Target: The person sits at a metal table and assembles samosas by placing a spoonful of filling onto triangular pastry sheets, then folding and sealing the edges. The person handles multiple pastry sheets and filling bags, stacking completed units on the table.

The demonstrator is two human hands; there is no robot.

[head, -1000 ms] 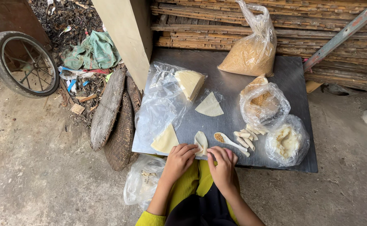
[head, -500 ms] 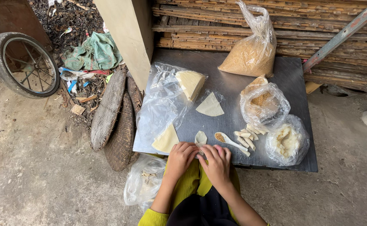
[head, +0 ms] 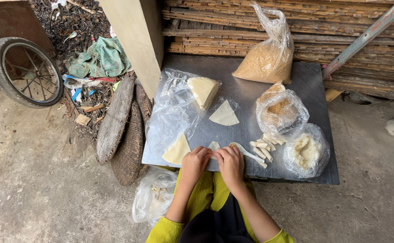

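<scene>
Hands drawn together since earlier frame, both now at near table edge.
Left hand (head: pixel 196 161), right hand (head: pixel 229 163): fingers curled down over pale wrapper piece (head: pixel 214 146), pinching it; exact grip hidden.
Wrapper: thin, cream, mostly covered, flat on grey metal table (head: pixel 304 76).
White spoon (head: pixel 245 151) just beside; finished rolls (head: pixel 263 147) near.
</scene>
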